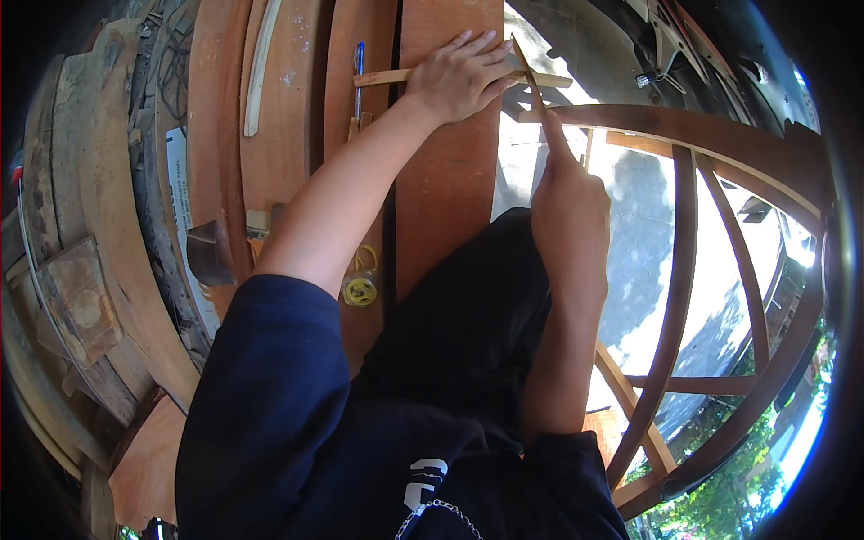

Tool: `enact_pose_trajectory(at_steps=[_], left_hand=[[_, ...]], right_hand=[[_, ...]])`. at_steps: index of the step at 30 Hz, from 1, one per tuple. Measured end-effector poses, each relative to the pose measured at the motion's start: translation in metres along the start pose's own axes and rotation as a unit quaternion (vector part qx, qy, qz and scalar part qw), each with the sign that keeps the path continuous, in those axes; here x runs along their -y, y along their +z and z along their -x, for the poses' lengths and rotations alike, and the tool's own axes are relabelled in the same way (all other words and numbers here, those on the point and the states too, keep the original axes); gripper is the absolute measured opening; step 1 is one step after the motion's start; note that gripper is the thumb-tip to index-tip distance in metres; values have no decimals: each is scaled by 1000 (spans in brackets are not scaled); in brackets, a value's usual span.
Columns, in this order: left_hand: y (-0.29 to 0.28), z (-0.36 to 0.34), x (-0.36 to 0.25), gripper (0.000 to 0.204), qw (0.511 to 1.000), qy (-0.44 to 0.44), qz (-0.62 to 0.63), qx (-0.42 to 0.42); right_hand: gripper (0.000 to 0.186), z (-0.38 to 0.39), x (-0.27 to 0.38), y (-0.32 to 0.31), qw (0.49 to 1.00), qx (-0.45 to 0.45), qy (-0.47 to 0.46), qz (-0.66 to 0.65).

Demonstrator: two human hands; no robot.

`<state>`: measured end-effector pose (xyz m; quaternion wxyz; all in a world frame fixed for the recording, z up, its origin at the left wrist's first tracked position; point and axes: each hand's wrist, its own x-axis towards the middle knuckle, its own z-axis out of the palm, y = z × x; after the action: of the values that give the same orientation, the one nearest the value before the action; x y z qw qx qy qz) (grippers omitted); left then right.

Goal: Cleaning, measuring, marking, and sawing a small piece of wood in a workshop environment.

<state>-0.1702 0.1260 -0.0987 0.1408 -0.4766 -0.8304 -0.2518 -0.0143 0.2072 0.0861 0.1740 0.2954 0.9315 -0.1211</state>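
Note:
My left hand (454, 79) lies over a thin, pale wooden strip (382, 78), fingers pressing it against a wide reddish plank (445, 189); the strip sticks out past the plank's right edge. Just right of those fingers, my right hand (565, 193) grips a long, narrow tool (531, 76), apparently a saw, with its blade across the strip and my index finger extended along it. Its handle is mostly hidden in my fist. A blue pen (360, 58) lies left of my left hand, and a yellow round object with a cord (359, 290) sits below my left forearm.
Stacked boards (108, 207) and offcuts fill the left side. At the right stands a curved wooden frame (684, 270) with crossbars, close to my right arm, over sunlit concrete (634, 225). A dark metal object with a pale bracket (670, 49) is at the upper right.

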Motion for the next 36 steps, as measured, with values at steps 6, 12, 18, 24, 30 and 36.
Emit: enact_pose_trajectory(at_steps=[6, 12, 18, 24, 30, 36], left_hand=[[-2, -2, 0, 33, 998, -3, -39, 46], [-1, 0, -1, 33, 999, -11, -19, 31], [0, 0, 0, 34, 1000, 8, -11, 7], [-3, 1, -2, 33, 999, 15, -28, 6], [-2, -4, -1, 36, 999, -22, -6, 30], [-2, -3, -1, 36, 1000, -15, 14, -3]], right_hand=[[61, 5, -11, 16, 983, -151, -104, -20], [67, 7, 1, 1, 999, -32, -28, 16], [65, -1, 7, -1, 994, -85, -68, 13], [65, 18, -10, 5, 997, -61, -29, -35], [66, 13, -16, 20, 1000, -21, -11, -16], [67, 27, -27, 29, 978, -142, -102, -110]])
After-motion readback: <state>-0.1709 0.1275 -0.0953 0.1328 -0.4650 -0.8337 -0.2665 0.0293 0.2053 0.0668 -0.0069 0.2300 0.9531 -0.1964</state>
